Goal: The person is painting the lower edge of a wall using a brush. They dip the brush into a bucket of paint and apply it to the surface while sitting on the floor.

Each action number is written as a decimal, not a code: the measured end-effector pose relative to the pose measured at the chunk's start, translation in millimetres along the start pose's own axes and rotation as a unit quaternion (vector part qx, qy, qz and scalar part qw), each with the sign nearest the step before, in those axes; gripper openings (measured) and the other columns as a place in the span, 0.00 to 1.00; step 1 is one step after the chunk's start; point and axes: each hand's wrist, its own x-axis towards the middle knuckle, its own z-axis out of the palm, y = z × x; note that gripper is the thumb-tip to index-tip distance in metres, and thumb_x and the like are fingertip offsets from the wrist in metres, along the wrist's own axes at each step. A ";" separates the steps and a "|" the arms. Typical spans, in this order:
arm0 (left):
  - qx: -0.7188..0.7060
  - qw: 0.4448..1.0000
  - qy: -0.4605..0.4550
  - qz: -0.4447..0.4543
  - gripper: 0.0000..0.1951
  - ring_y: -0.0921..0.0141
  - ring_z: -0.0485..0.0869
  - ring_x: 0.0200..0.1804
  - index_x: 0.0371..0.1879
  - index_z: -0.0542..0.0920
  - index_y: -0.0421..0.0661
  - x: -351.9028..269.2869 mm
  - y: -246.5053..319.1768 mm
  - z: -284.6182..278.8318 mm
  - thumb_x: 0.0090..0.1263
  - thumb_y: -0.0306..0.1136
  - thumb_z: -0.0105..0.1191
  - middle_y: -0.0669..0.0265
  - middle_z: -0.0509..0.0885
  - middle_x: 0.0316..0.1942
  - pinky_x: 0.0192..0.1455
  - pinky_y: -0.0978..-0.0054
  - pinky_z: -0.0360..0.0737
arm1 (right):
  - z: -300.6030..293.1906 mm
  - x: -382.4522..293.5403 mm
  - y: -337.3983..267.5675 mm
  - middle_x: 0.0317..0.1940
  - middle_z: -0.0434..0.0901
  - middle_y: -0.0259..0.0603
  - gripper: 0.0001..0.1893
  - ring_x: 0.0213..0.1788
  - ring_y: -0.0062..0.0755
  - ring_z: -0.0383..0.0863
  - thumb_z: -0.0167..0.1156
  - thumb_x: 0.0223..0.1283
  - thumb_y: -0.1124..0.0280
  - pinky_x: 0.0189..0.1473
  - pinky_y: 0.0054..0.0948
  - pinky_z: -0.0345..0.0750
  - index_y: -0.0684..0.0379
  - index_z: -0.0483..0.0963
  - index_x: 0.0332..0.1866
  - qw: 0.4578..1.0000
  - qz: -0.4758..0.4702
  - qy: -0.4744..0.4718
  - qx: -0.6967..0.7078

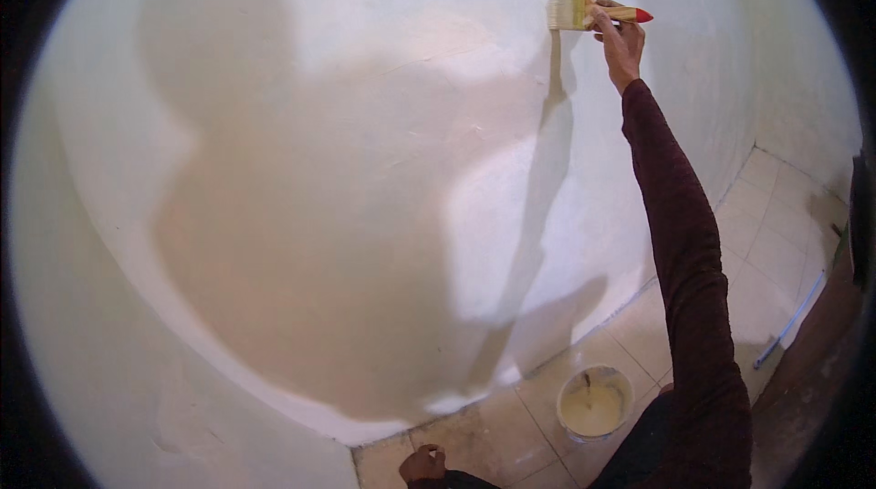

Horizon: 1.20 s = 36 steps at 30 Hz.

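Note:
My right hand [619,44] grips a wide flat paintbrush [571,12] by its wooden handle, which ends in a red tip. The brush lies sideways with its pale bristles against the upper part of the white wall [383,215]. My right arm, in a dark maroon sleeve, stretches up along the right side. Low in the picture, my left hand [422,464] hangs near the foot of the wall with its fingers curled. I see nothing in it, but its palm is hidden. Between my arms, a round bucket [594,403] holds cream-coloured paint.
Beige floor tiles [493,431] meet the wall along a dark joint. At right, a thin blue rod [787,325] lies beside a brown surface [814,366]. A second wall [807,85] forms a corner there. My shadow covers much of the painted wall.

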 end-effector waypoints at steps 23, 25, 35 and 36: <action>-0.008 0.999 0.046 0.007 0.15 0.62 0.87 0.34 0.36 0.86 0.55 2.1 5.7 1.0 0.63 0.51 0.56 0.65 0.88 0.28 0.44 0.62 0.82 | -3.3 -29.4 -15.2 0.39 0.86 0.38 0.15 0.38 0.25 0.85 0.61 0.64 0.62 0.41 0.27 0.81 0.61 0.80 0.49 0.999 -0.002 -0.030 0.026; -0.032 0.997 0.065 0.036 0.15 0.61 0.87 0.33 0.36 0.86 0.55 0.1 2.8 2.3 0.63 0.52 0.56 0.65 0.88 0.26 0.43 0.61 0.82 | 2.9 -32.1 -11.4 0.38 0.86 0.37 0.14 0.37 0.26 0.85 0.61 0.64 0.62 0.41 0.26 0.81 0.59 0.81 0.49 0.998 -0.046 0.007 -0.034; -0.013 1.000 0.009 -0.014 0.12 0.61 0.87 0.36 0.37 0.86 0.61 13.3 -7.6 20.4 0.62 0.52 0.57 0.63 0.88 0.28 0.44 0.60 0.80 | 206.5 -198.5 -174.1 0.35 0.77 0.34 0.13 0.33 0.33 0.80 0.67 0.49 0.74 0.29 0.31 0.79 0.45 0.82 0.41 0.940 -0.320 -0.030 -0.114; -0.007 1.000 0.015 -0.006 0.12 0.61 0.87 0.36 0.37 0.86 0.61 10.3 -1.0 17.3 0.62 0.52 0.58 0.63 0.87 0.28 0.43 0.60 0.80 | 212.4 -212.4 -198.1 0.35 0.77 0.35 0.11 0.32 0.34 0.79 0.68 0.48 0.73 0.29 0.32 0.79 0.47 0.81 0.39 0.946 -0.314 -0.064 -0.052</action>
